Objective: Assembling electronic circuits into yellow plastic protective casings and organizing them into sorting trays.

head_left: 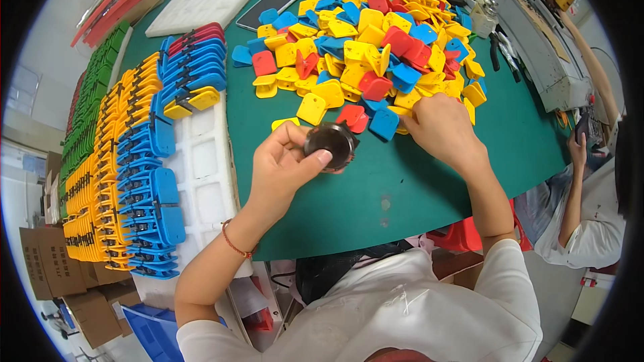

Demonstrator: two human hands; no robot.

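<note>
My left hand (pixel 288 157) is closed around a dark, round, hollow part (pixel 333 142), like a short cup or ring, held above the mat with its opening upward. My right hand (pixel 443 127) reaches to the near edge of a heap of flat plastic clip pieces (pixel 355 30) in yellow, blue and red. Its fingers bend down among the pieces and are mostly hidden, so I cannot see whether they grip one. A blue piece (pixel 384 123) and a red piece (pixel 353 118) lie between my two hands.
Rows of blue clips (pixel 151 208), yellow clips (pixel 111 181) and green clips (pixel 87 127) stand on white foam trays (pixel 208 167) at left. A phone (pixel 271 7) lies behind the heap on the green mat (pixel 322 228). Pliers (pixel 508 53) and another person (pixel 583 208) are at right.
</note>
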